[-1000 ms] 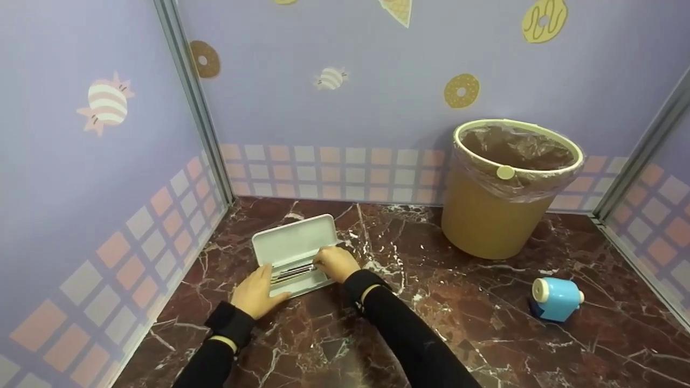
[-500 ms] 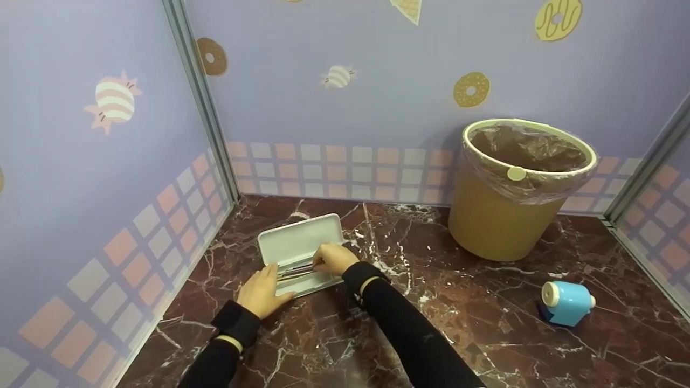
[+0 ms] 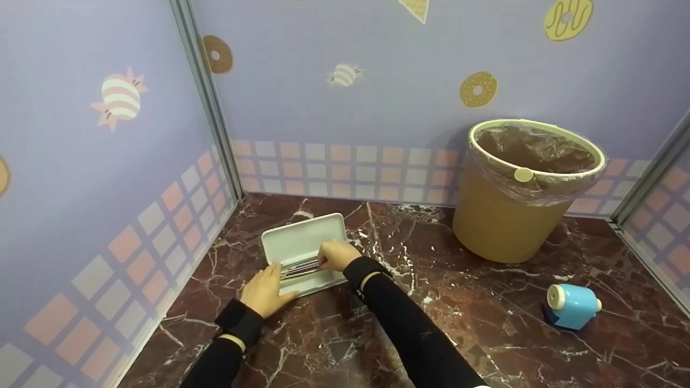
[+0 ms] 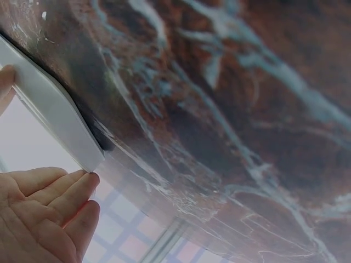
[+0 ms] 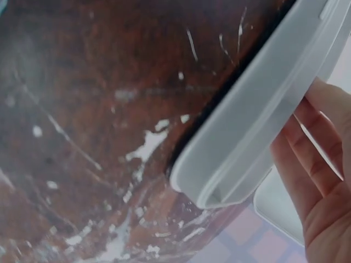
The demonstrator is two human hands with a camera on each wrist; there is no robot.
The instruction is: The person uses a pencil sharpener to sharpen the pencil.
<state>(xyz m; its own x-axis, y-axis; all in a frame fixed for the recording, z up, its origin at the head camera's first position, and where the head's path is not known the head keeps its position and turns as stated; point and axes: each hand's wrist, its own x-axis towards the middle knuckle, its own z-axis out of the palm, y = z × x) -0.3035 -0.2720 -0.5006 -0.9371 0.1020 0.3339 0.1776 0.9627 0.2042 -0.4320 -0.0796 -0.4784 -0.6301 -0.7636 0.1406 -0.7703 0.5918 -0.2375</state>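
Open case (image 3: 303,240) sits on tabletop (image 3: 334,345), pens (image 3: 302,267) inside — left hand (image 3: 262,291) straight-fingered at its left end, right hand (image 3: 338,255) over its right, grip unclear — so a hard sideways tug could skid it.

1. The back wall (image 3: 399,118) is light purple. It has painted donuts (image 3: 478,89), a small stripy sweet (image 3: 345,75) and the tip of an ice cream cone (image 3: 416,8).
2. The left wall (image 3: 59,178) is purple too, with a bigger pink and white sweet (image 3: 121,97).
3. A bit of the right wall (image 3: 683,153) shows at the edge.
4. Pink and grey squares (image 3: 340,171) run along the bottom of the walls.
5. Grey strips (image 3: 212,110) stand in both back corners.
6. The worktop (image 3: 323,355) is dark red-brown, with wiggly white lines and a soft shine.
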